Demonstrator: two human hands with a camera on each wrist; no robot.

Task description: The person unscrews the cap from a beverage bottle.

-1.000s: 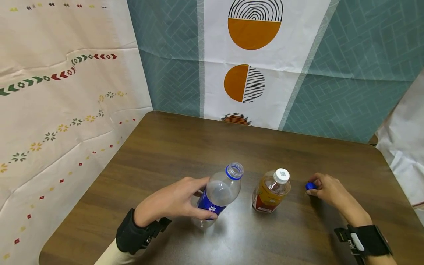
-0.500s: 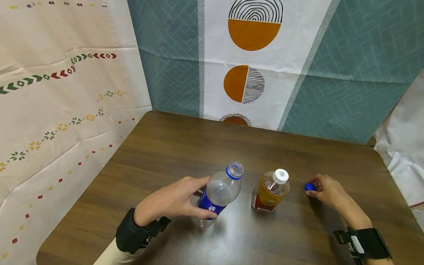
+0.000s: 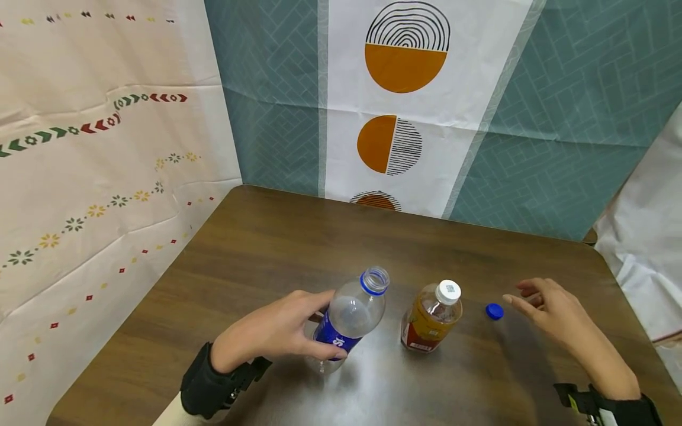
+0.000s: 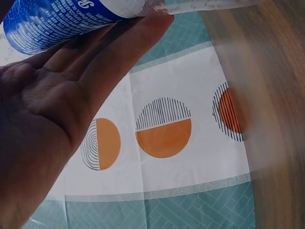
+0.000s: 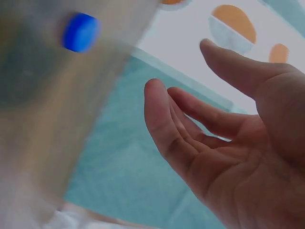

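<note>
- Your left hand (image 3: 282, 325), lower centre-left of the head frame: gripping the clear bottle (image 3: 354, 310) at its blue label (image 3: 333, 337), thumb across the near side, fingers going round behind.
- Clear bottle, just below centre of the head frame: mouth open, blue ring (image 3: 373, 286) round the neck. In your left wrist view its label crosses the upper left corner.
- Your right hand (image 3: 559, 310), right side of the head frame: holding nothing; a fairly wide gap between thumb and loosely bent fingers, plain in your right wrist view.
- Blue cap (image 3: 494, 311), right of centre in the head frame: lying on the brown table (image 3: 266, 236), near your right thumb and apart from it; blurred at upper left of the right wrist view.
- Amber bottle (image 3: 430, 322), between clear bottle and blue cap: upright, white cap (image 3: 449, 291) on, neither hand touching it.
- Black straps (image 3: 213, 381) on both your wrists, along the bottom of the head frame.
</note>
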